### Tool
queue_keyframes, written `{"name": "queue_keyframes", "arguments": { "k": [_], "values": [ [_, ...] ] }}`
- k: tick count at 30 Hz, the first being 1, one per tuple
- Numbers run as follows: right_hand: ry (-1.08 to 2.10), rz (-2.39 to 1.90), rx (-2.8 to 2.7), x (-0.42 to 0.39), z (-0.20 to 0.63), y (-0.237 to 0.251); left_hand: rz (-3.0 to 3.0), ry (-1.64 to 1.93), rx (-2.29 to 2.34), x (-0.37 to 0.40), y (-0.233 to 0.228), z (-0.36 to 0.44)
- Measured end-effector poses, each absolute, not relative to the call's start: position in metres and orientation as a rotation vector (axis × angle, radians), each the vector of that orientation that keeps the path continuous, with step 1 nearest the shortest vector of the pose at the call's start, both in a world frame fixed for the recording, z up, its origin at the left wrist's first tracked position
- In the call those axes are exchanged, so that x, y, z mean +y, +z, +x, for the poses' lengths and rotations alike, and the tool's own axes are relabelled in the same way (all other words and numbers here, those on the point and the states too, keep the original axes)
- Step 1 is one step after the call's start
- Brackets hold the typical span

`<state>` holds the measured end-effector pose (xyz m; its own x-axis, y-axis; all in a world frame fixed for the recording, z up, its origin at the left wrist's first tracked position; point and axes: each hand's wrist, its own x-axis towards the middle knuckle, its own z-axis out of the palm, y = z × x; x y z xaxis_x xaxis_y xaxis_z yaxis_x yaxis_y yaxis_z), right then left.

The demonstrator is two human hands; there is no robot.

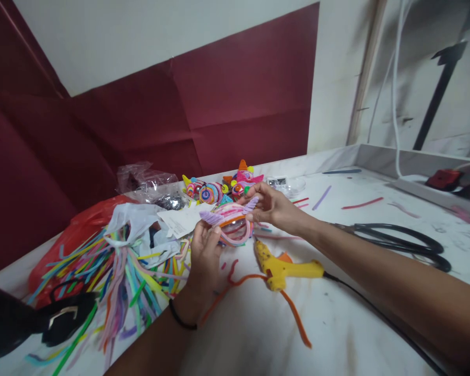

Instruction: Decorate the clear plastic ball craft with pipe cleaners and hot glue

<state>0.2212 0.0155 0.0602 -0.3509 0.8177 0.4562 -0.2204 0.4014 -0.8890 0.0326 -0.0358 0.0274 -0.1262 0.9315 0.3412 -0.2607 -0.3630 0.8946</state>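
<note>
Left grip (204,253) and right grip (273,210) hold a pink craft (227,213), forearms (376,271) converging.

A pink fuzzy craft (227,213), orange-banded, with lilac wing-like ends and a loop below, is held between both hands (272,209).

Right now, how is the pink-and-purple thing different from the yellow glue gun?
The craft is mostly pink and purple; the glue gun is yellow. The craft looks fuzzy; the glue gun looks hard. The left hand and right hand hold the craft, while the glue gun lies on the table.
</note>
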Motion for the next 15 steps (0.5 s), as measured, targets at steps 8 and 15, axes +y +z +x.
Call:
{"name": "queue_keyframes", "arguments": {
  "k": [8, 15],
  "values": [
    [1.193, -0.528, -1.546, 0.0163, 0.2191, 0.0580, 1.206, 1.670, 0.849, -0.0380, 0.0273, 0.0331],
    [1.189, -0.522, -1.571, 0.0149, 0.2199, 0.0606, 1.244, 1.675, 0.866, -0.0398, 0.0303, 0.0326]
  ]
}}
